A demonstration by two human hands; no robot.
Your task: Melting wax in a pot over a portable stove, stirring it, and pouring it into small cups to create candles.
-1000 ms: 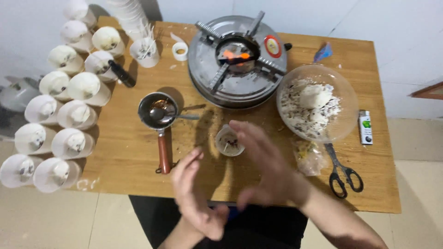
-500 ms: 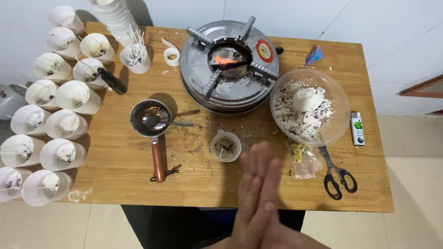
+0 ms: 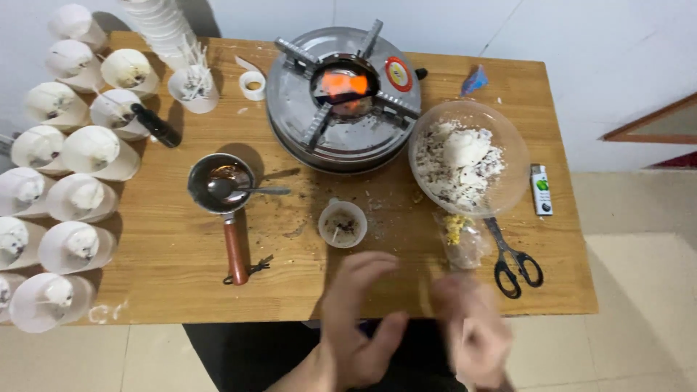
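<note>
Both hands hang over the near edge of the light wooden table (image 3: 181,276), holding nothing. The left hand (image 3: 359,327) is loosely curled, fingers bent, thumb out toward the right. The right hand (image 3: 472,330) is blurred by motion; it appears empty, but how far its fingers are spread cannot be told.

Nearest thing to them: a small white paper cup (image 3: 342,223) just beyond the left hand's fingertips, near the table's middle, upright, with a dark-flecked residue and what looks like a thin stick inside. It is not touched.

Left of the cup lies a small metal saucepan with a reddish-brown handle (image 3: 221,185), a metal spoon (image 3: 243,190) resting in it. Beyond the cup stands a round silver burner stove (image 3: 343,98), flame glowing orange at its centre. To the right, a clear glass bowl of white flaky chunks (image 3: 465,160), with a small clear plastic bag of yellow bits (image 3: 459,236) and black-handled scissors (image 3: 512,261) nearer the edge. Rows of white paper cups filled with white solid (image 3: 72,196) line the far-left edge.

Judgement: for any grip on the small cup, fingers should take it low on the wall and keep it upright, since thin paper crushes easily. Sleeves and wrists want to stay well clear of the lit burner.
</note>
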